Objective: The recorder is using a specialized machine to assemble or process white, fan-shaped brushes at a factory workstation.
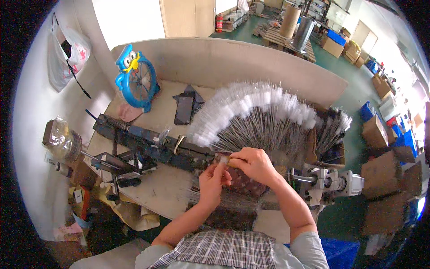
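Head view: both hands meet at the base of a big fan of white-bristled wire brushes (pixel 255 112). The left hand (pixel 214 178) pinches something small, can't tell what, and the right hand (pixel 254 163) is closed over the brush stems. Looks like lots are already fanned out, with more brushes in the box (pixel 333 134) at the right.

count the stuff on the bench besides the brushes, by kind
Blue bird-shaped fan: 1
Dark phone: 1
Pink cloth: 1
Long dark metal machine: 1
Total: 4
The fanned wire brushes are too many to count; both hands pinch something small.
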Available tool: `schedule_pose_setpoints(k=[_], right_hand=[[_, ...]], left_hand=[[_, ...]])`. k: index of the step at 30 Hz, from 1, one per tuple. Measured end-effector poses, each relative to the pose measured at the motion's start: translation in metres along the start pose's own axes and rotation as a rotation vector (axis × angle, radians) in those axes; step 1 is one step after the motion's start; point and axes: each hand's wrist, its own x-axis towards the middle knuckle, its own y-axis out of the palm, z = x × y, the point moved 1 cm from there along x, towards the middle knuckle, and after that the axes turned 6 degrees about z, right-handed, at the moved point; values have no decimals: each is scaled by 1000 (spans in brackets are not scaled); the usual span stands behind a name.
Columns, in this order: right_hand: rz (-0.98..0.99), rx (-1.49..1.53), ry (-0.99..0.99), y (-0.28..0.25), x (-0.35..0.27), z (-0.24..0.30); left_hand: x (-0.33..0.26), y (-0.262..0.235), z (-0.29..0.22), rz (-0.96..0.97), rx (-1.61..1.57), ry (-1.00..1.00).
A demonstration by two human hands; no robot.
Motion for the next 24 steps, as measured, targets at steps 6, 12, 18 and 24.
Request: schedule_pose_setpoints(k=[6, 12, 18, 24], right_hand=[[139, 188, 128, -3, 0, -3], [-146, -186, -81, 5, -4, 22], [-258, -305, -80, 19, -7, 24], [-239, -334, -186, 11, -11, 22]], left_hand=[[-2, 5, -3, 40, -28, -56], [2, 4, 0, -34, -362, -99], [-3, 12, -5, -86, -416, -67], [1, 10, 9, -33, -400, 43]])
